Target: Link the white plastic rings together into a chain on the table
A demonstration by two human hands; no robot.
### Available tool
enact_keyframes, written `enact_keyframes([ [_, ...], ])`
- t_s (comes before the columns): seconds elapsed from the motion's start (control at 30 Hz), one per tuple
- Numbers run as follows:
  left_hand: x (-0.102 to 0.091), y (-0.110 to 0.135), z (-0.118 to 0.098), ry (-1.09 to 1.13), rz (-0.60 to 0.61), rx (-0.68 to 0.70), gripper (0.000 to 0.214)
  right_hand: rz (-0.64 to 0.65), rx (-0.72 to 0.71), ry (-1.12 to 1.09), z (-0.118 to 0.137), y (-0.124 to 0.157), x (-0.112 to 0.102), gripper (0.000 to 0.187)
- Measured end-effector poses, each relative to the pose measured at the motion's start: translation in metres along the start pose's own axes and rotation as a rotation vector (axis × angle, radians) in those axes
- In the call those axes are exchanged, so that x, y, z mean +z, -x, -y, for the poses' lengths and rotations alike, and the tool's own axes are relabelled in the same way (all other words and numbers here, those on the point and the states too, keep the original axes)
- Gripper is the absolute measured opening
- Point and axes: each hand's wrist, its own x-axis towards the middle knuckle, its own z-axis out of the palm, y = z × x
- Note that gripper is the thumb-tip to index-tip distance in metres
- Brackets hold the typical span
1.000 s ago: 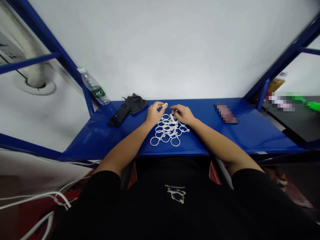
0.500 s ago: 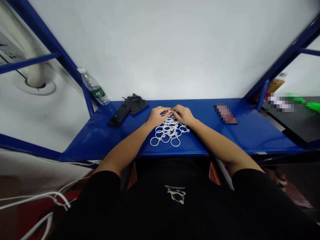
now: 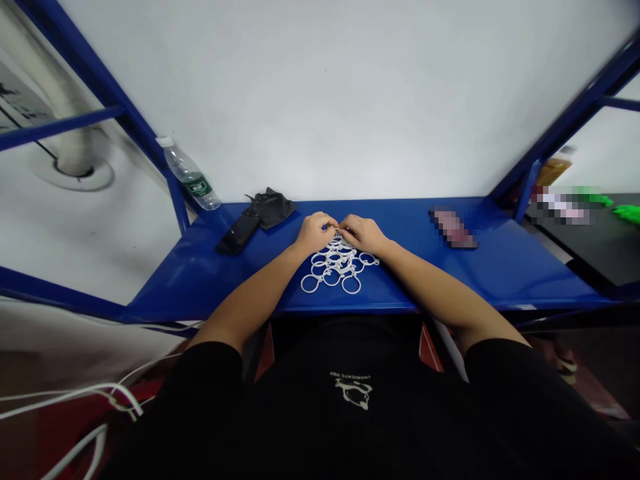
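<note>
We log the left hand [image 3: 314, 233] and the right hand [image 3: 363, 234] together, with the fingertips [image 3: 330, 225] of both meeting at the far edge of the white plastic rings [image 3: 334, 268] and pinching a small white piece there. The hands rest just above the rings, with the wrists angled inward and the forearms bare.

Directly toward the person from the hands, the rings lie flat on the blue metal counter [image 3: 500, 270], joined into a loose, roughly triangular mesh. The near rings lie free of both hands.

Left of the left hand, we note a black phone [image 3: 238, 235] lying at an angle, touching or just beside a crumpled black cloth [image 3: 267, 209]. Farther left, at the back corner, a clear water bottle [image 3: 189, 175] with a green label tilts beside the blue steel frame [image 3: 145, 113].

Right of the right hand, well apart, lies a flat object [image 3: 453, 228], too pixelated to identify. Beyond the counter's right end is a black surface [image 3: 590, 250] with green bits [image 3: 627, 213] on it. A white wall [image 3: 320, 87] rises behind the counter.
</note>
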Motion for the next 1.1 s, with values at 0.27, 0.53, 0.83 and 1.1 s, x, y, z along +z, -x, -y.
enact_keyframes([
  [0.27, 0.004, 0.001, 0.014, -0.007, 0.206, -0.042, 0.054, -0.054, -0.019, -0.062, -0.024, 0.0, -0.017, 0.034],
  [0.53, 0.005, 0.003, 0.018, -0.049, 0.43, -0.036, 0.053, 0.086, 0.092, -0.18, -0.024, -0.002, -0.008, 0.032],
  [0.83, 0.0, 0.002, 0.01, 0.06, 0.347, -0.022, 0.031, -0.015, 0.214, -0.323, -0.024, -0.001, -0.008, 0.026],
  [1.1, 0.004, 0.001, 0.016, -0.027, 0.278, -0.032, 0.02, 0.093, 0.225, -0.016, -0.046, -0.001, -0.006, 0.028],
])
